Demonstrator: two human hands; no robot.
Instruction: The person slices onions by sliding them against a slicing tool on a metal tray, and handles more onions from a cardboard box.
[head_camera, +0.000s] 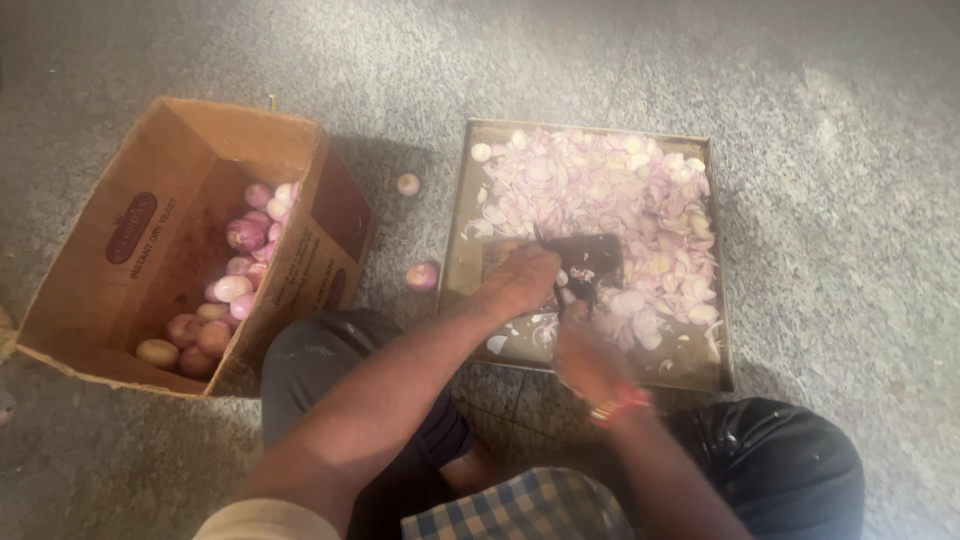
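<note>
Grey speckled stone floor (800, 150), with a flat square metal tray (722, 370) full of sliced pink onion pieces (600, 200). Left hand (520, 280) grips a dark cleaver (590, 262). Right hand (590, 360) is blurred, so can't tell its fingers. Brown cardboard box (130, 230) of whole onions (245, 235) sits well left.

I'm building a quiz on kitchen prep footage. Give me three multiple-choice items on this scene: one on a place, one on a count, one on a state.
1. Where does the cardboard box lie?
A. left of the metal tray
B. on the tray
C. behind the tray

2. How many whole onions lie loose on the floor between box and tray?
A. none
B. two
C. five

3. What state are the onions on the metal tray in?
A. whole
B. sliced
C. unpeeled

Answers:
1 A, the box sits left of the tray.
2 B, two loose onions.
3 B, a heap of onion slices.
</note>
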